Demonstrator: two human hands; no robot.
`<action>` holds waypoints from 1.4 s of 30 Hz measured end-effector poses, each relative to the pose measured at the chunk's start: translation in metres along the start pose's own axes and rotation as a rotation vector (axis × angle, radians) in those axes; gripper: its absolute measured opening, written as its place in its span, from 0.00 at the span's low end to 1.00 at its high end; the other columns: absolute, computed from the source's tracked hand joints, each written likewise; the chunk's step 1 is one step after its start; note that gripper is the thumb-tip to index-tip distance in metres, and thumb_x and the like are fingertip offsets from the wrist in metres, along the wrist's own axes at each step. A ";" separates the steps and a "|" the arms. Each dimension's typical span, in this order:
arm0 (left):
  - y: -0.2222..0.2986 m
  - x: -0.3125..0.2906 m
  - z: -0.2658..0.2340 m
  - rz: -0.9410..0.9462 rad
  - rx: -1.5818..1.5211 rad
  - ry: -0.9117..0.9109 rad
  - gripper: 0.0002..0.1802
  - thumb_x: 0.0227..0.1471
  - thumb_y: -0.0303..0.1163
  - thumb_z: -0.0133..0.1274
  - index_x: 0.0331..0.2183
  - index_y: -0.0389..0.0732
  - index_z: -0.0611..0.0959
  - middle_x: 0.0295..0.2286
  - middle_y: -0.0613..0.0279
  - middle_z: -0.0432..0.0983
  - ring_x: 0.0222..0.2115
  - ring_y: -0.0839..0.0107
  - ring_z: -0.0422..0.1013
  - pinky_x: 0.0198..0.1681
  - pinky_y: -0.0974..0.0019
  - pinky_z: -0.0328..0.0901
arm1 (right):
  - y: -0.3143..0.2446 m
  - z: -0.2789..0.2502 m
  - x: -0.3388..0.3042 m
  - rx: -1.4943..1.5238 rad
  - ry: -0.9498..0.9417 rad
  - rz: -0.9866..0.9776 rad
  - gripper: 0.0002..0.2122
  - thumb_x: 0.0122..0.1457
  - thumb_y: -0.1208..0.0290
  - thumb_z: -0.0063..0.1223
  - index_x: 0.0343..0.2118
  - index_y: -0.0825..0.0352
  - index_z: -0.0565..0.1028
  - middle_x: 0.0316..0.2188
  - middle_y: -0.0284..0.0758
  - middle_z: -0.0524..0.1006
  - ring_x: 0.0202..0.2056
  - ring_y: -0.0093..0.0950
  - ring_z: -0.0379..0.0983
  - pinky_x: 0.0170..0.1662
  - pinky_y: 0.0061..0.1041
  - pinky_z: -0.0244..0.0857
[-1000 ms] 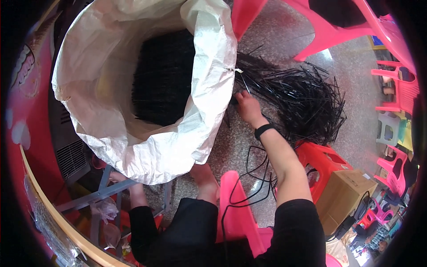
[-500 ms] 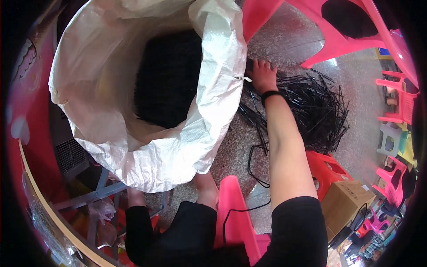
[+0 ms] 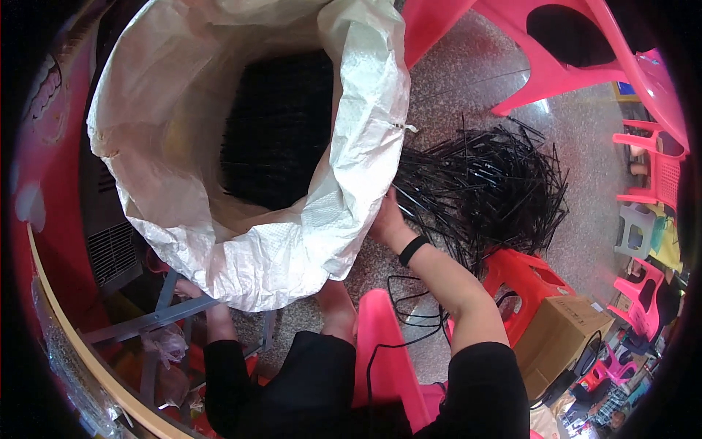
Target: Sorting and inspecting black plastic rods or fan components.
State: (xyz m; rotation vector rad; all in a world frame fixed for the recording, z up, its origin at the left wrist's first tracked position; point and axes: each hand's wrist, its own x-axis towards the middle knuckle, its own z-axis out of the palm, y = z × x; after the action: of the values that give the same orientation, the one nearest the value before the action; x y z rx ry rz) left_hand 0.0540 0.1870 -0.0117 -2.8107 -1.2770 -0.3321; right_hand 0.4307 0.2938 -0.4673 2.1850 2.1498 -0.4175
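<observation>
A large white woven sack [image 3: 292, 271] stands with its mouth wide and its rim rolled outward. Inside it, thin black sticks [image 3: 278, 132] lie packed side by side. To its right, a loose heap of the same glossy black sticks [image 3: 512, 190] spreads over the floor. My right hand [image 3: 387, 223], with a dark band at the wrist, reaches in beside the sack at the near end of the heap. The sack's rim hides most of its fingers, so I cannot tell what they hold. Below the rim at left shows a small patch of skin, perhaps my left hand [image 3: 189, 287].
Pink plastic stools stand at upper right [image 3: 541, 80] and close in front of me [image 3: 384, 336]. A red stool [image 3: 523, 282] and a cardboard box [image 3: 570, 336] are at right. A black cable [image 3: 409, 340] trails across the floor. Metal struts [image 3: 157, 318] are at lower left.
My right hand has drawn back toward me from the far side of the sticks, down along the sack's right side. A patch of skin now shows below the sack's left rim.
</observation>
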 end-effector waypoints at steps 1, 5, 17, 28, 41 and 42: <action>0.005 0.008 0.001 -0.007 0.014 -0.014 0.15 0.59 0.44 0.43 0.42 0.47 0.74 0.40 0.38 0.70 0.41 0.43 0.69 0.38 0.48 0.71 | -0.013 0.019 0.000 -0.081 0.020 -0.207 0.41 0.43 0.51 0.62 0.60 0.59 0.57 0.63 0.48 0.48 0.63 0.46 0.45 0.57 0.51 0.50; 0.012 0.031 0.004 0.005 0.027 -0.048 0.15 0.59 0.45 0.43 0.42 0.47 0.74 0.40 0.38 0.70 0.41 0.44 0.69 0.38 0.48 0.71 | 0.000 0.013 0.018 -0.069 0.001 -0.169 0.53 0.34 0.50 0.69 0.64 0.57 0.49 0.64 0.48 0.46 0.65 0.46 0.41 0.59 0.51 0.50; 0.011 0.050 0.005 0.038 0.009 -0.117 0.16 0.59 0.46 0.43 0.42 0.47 0.74 0.40 0.38 0.70 0.41 0.44 0.69 0.38 0.48 0.71 | 0.071 -0.022 0.078 -0.082 0.031 0.094 0.44 0.41 0.64 0.64 0.63 0.55 0.53 0.49 0.46 0.67 0.51 0.41 0.63 0.51 0.42 0.57; 0.008 0.050 0.020 0.045 -0.071 0.022 0.15 0.57 0.44 0.45 0.40 0.45 0.76 0.43 0.34 0.69 0.42 0.43 0.68 0.41 0.48 0.69 | 0.073 0.000 0.049 0.036 0.057 -0.001 0.32 0.48 0.71 0.53 0.60 0.59 0.58 0.40 0.45 0.71 0.43 0.42 0.68 0.46 0.40 0.61; 0.012 0.071 0.037 0.139 0.011 0.130 0.17 0.57 0.46 0.45 0.43 0.47 0.76 0.42 0.46 0.71 0.41 0.48 0.69 0.42 0.51 0.68 | 0.057 0.014 0.038 0.011 0.112 0.044 0.30 0.49 0.72 0.49 0.59 0.62 0.59 0.39 0.43 0.71 0.43 0.39 0.67 0.43 0.37 0.63; 0.010 0.072 0.038 0.146 0.015 0.134 0.17 0.57 0.46 0.45 0.43 0.48 0.76 0.42 0.46 0.71 0.41 0.48 0.69 0.42 0.51 0.68 | 0.058 0.021 0.039 -0.024 0.111 0.041 0.30 0.49 0.72 0.50 0.59 0.62 0.59 0.39 0.43 0.71 0.43 0.39 0.67 0.42 0.38 0.63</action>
State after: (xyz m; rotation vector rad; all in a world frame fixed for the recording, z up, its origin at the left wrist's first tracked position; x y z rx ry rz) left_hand 0.1140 0.2384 -0.0333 -2.7947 -1.0372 -0.4919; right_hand 0.4845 0.3256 -0.5051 2.2866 2.1466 -0.2739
